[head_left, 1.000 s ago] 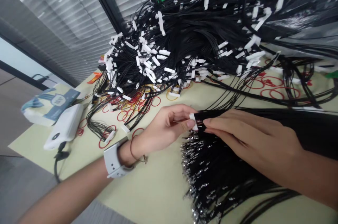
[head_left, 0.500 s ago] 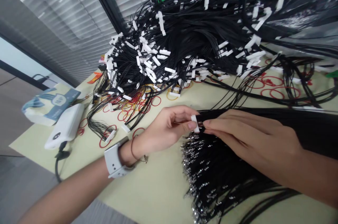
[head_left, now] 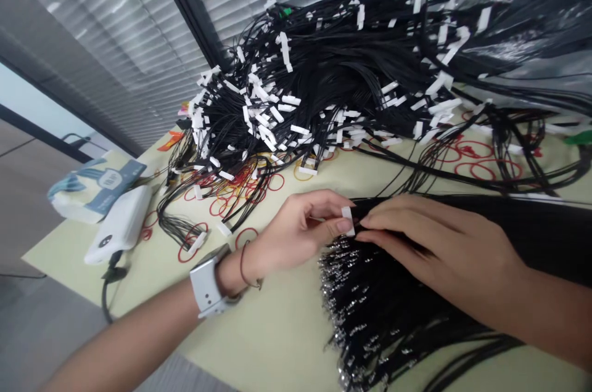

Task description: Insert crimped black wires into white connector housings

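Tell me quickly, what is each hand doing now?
Left hand: fingers pinched on a small white connector.
Right hand: fingers pinched at the black wires beside the connector.

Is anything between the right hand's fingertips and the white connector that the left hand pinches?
Nothing visible. The left hand pinches the white connector at its fingertips, and the right hand meets it from the other side, resting on the bundle of black wires.
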Action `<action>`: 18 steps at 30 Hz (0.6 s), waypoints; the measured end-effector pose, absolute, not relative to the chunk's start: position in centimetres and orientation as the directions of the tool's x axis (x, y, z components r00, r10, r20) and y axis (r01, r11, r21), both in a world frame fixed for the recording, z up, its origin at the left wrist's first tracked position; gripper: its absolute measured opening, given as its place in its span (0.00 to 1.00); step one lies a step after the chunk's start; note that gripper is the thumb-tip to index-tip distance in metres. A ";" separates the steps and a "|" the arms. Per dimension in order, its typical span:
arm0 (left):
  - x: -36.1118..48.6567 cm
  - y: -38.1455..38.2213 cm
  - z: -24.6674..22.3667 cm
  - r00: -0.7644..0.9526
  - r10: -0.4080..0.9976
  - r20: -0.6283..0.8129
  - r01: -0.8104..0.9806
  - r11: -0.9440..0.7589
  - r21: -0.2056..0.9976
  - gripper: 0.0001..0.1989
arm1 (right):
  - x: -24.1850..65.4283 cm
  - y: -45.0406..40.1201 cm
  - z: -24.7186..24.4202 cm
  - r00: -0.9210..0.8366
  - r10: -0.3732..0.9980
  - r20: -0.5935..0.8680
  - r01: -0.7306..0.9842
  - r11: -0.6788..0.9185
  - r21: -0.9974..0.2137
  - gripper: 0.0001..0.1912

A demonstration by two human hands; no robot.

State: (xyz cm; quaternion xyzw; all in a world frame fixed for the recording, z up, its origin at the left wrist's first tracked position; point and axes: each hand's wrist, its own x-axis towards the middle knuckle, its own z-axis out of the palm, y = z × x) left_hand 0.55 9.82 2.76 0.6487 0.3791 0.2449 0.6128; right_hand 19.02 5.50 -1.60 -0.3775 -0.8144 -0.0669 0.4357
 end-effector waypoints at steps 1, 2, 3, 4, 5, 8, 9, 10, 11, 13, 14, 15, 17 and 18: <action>0.5 9.9 2.9 0.589 0.796 -0.139 0.201 0.022 0.979 0.08 | 19.0 5.7 -1.0 -0.312 0.529 0.789 0.686 0.700 -0.199 0.02; 0.5 9.9 3.0 0.586 0.799 -0.134 0.212 0.009 0.977 0.07 | 19.1 5.9 -0.5 -0.298 0.507 0.809 0.699 0.693 -0.177 0.03; 0.4 9.9 3.0 0.587 0.798 -0.136 0.221 0.004 0.975 0.07 | 19.3 6.1 0.0 -0.302 0.500 0.811 0.709 0.687 -0.159 0.03; 0.4 10.0 3.0 0.589 0.796 -0.142 0.225 0.008 0.974 0.07 | 19.6 6.3 0.5 -0.323 0.506 0.800 0.712 0.687 -0.147 0.03; 0.3 10.1 3.0 0.592 0.792 -0.153 0.229 0.016 0.973 0.08 | 19.9 6.5 0.8 -0.357 0.522 0.775 0.713 0.688 -0.135 0.04; 0.2 10.2 2.8 0.586 0.798 -0.143 0.199 0.029 0.980 0.11 | 20.7 7.0 1.1 -0.491 0.564 0.664 0.711 0.700 -0.069 0.08; 0.1 10.3 2.7 0.580 0.805 -0.127 0.177 0.027 0.984 0.13 | 20.9 7.1 1.1 -0.524 0.577 0.626 0.713 0.699 -0.048 0.08; 0.1 10.3 2.7 0.577 0.809 -0.112 0.158 0.024 0.987 0.14 | 20.9 7.2 1.0 -0.546 0.587 0.598 0.716 0.697 -0.030 0.08; 0.1 10.3 2.6 0.577 0.810 -0.105 0.145 0.025 0.989 0.14 | 20.9 7.2 0.8 -0.562 0.588 0.582 0.715 0.699 -0.016 0.09; 0.1 10.4 2.6 0.586 0.802 -0.112 0.133 0.041 0.990 0.13 | 20.8 7.3 0.6 -0.571 0.569 0.591 0.702 0.712 -0.009 0.12; 0.1 10.4 2.6 0.593 0.796 -0.120 0.131 0.052 0.990 0.12 | 20.7 7.3 0.4 -0.562 0.564 0.605 0.697 0.716 -0.020 0.13; 0.1 10.4 2.6 0.598 0.791 -0.125 0.130 0.059 0.990 0.12 | 20.7 7.3 0.4 -0.550 0.567 0.614 0.691 0.721 -0.047 0.13; 0.1 10.4 2.7 0.605 0.787 -0.122 0.126 0.056 0.990 0.11 | 20.5 7.3 0.3 -0.503 0.615 0.607 0.691 0.708 -0.146 0.11; 0.1 10.5 2.7 0.610 0.784 -0.115 0.122 0.050 0.991 0.10 | 20.5 7.3 0.2 -0.475 0.650 0.593 0.694 0.691 -0.202 0.10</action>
